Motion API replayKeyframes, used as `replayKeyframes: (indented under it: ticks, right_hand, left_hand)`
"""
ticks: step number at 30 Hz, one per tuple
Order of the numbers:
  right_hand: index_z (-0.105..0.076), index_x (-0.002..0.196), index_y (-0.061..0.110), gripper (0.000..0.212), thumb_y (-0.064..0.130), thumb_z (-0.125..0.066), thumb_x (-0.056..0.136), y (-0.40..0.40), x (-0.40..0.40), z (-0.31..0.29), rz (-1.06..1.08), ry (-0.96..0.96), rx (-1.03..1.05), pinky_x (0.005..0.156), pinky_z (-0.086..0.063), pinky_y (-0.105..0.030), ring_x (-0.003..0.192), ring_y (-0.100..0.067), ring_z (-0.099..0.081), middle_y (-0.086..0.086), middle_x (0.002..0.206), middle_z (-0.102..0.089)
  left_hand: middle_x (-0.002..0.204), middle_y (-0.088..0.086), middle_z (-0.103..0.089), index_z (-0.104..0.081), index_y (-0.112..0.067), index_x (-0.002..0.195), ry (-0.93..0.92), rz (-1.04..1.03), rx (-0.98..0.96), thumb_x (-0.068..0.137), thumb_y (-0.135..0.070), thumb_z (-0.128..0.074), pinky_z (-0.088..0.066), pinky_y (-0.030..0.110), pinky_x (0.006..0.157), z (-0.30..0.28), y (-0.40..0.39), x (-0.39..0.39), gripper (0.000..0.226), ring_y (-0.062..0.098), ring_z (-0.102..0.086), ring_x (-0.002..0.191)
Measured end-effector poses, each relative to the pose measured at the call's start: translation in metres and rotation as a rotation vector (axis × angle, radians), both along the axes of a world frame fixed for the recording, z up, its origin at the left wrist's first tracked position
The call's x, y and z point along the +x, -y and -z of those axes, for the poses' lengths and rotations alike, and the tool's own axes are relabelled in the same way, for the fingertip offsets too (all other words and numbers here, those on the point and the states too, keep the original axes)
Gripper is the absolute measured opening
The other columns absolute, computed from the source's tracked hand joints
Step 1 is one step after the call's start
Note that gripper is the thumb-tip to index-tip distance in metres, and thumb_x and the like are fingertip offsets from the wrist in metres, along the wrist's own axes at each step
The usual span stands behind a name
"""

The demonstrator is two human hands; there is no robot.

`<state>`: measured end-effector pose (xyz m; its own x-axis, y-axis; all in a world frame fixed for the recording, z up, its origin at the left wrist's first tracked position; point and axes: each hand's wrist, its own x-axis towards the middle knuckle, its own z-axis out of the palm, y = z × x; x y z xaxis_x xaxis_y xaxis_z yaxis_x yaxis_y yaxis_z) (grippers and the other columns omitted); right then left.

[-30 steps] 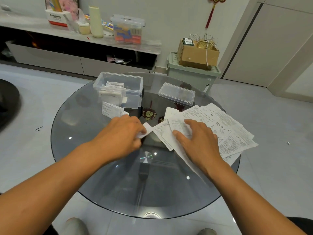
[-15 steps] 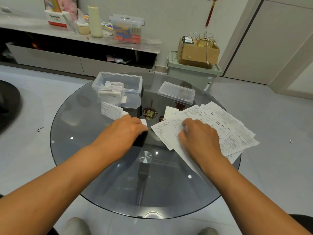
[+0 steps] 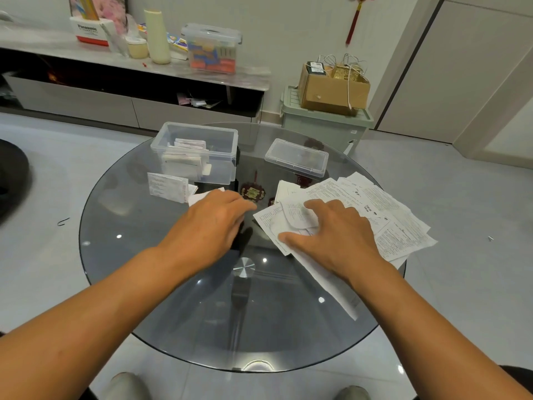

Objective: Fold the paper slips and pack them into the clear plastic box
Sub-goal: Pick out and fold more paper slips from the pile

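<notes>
Left hand (image 3: 215, 226) covers a folded slip (image 3: 202, 195); right hand (image 3: 337, 235) pinches a printed sheet (image 3: 294, 219).

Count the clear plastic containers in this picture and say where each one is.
3. An open box holding folded slips at the glass table's far side, a shallow lidded box to its right, and a lidded bin on the wall shelf.
</notes>
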<state>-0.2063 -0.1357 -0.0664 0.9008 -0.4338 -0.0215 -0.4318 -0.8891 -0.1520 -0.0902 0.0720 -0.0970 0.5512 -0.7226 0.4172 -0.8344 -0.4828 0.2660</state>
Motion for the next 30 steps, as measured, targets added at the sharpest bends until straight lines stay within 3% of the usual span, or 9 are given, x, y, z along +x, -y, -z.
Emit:
replayKeyframes:
  ticks: [4,8,12,14,17,20,24,28,30]
  right_hand:
    - [-0.063,0.12,0.027,0.052,0.066,-0.04,0.094,-0.003,0.007,0.013,-0.006,0.036,-0.231,0.09,-0.042,-0.045,0.099,-0.032,-0.06,-0.005,0.113,-0.063]
    - [-0.065,0.091,0.019,0.04,0.044,-0.037,0.106,-0.003,0.009,0.028,-0.075,0.175,-0.293,0.078,-0.042,-0.043,0.079,-0.033,-0.06,-0.005,0.09,-0.063]
    - [-0.072,0.104,0.026,0.034,0.041,-0.041,0.107,0.0,0.006,0.028,-0.166,0.247,-0.031,0.08,-0.049,-0.042,0.096,-0.03,-0.064,0.001,0.101,-0.07]
    - [-0.071,0.122,0.032,0.028,0.038,-0.049,0.106,-0.001,0.001,0.023,-0.285,0.268,0.196,0.093,-0.05,-0.042,0.111,-0.018,-0.062,0.008,0.119,-0.071]
    - [-0.073,0.122,0.031,0.024,0.026,-0.057,0.104,-0.006,-0.007,0.018,-0.53,0.272,0.455,0.097,-0.051,-0.036,0.112,-0.007,-0.063,0.015,0.118,-0.07]
    - [-0.076,0.118,0.027,0.023,0.02,-0.06,0.104,-0.011,-0.015,0.013,-0.54,0.204,0.668,0.1,-0.051,-0.034,0.111,-0.008,-0.066,0.015,0.115,-0.073]
    - [-0.074,0.113,0.035,0.016,0.032,-0.066,0.099,-0.009,-0.02,0.007,-0.477,0.182,0.772,0.096,-0.053,-0.036,0.105,-0.009,-0.066,0.016,0.108,-0.073]
    - [-0.062,0.126,0.047,0.048,0.041,-0.083,0.083,-0.003,-0.017,0.013,-0.325,0.201,0.647,0.087,-0.049,-0.025,0.095,0.0,-0.06,0.018,0.099,-0.065]
    - [-0.056,0.133,0.048,0.06,0.043,-0.084,0.081,-0.004,-0.015,0.018,-0.261,0.241,0.622,0.083,-0.052,-0.026,0.086,-0.004,-0.06,0.016,0.095,-0.062]
  left_hand:
    - [0.132,-0.005,-0.064,-0.061,-0.022,0.135,-0.05,0.146,0.019,0.099,-0.019,-0.06,-0.045,0.032,0.104,-0.002,0.005,-0.007,0.037,0.016,-0.056,0.125]
    - [0.152,-0.011,-0.047,-0.048,-0.026,0.149,-0.1,0.22,0.129,0.104,-0.033,-0.05,-0.019,0.019,0.118,0.004,0.007,-0.006,0.045,0.01,-0.032,0.147]
    - [0.149,-0.011,-0.049,-0.036,-0.031,0.153,-0.154,0.198,0.147,0.104,-0.04,-0.047,-0.033,0.027,0.114,0.002,0.004,-0.007,0.051,0.011,-0.04,0.14]
    - [0.153,-0.012,-0.044,-0.02,-0.037,0.156,-0.255,0.11,0.11,0.099,-0.045,-0.056,-0.038,0.03,0.11,0.0,0.003,-0.009,0.068,0.012,-0.043,0.137]
    - [0.16,-0.016,-0.03,-0.01,-0.044,0.157,-0.348,0.072,0.037,0.089,-0.05,-0.071,-0.038,0.031,0.112,-0.003,0.001,-0.007,0.092,0.008,-0.036,0.142]
    - [0.159,-0.019,-0.032,-0.027,-0.042,0.155,-0.327,0.147,0.068,0.08,-0.057,-0.076,-0.035,0.031,0.116,-0.007,-0.002,0.001,0.091,0.002,-0.03,0.144]
    - [0.121,-0.021,-0.064,-0.072,-0.038,0.116,-0.272,0.252,0.086,0.087,-0.047,-0.073,-0.049,0.029,0.096,-0.004,-0.004,0.002,0.031,-0.001,-0.054,0.114]
    - [0.107,-0.019,-0.065,-0.075,-0.033,0.102,-0.28,0.195,0.108,0.089,-0.051,-0.07,-0.049,0.033,0.087,-0.002,-0.002,-0.002,0.023,0.003,-0.055,0.1]
    - [0.104,-0.019,-0.063,-0.07,-0.036,0.108,-0.342,0.144,0.071,0.088,-0.051,-0.07,-0.051,0.032,0.085,-0.002,-0.001,-0.005,0.025,0.002,-0.055,0.097]
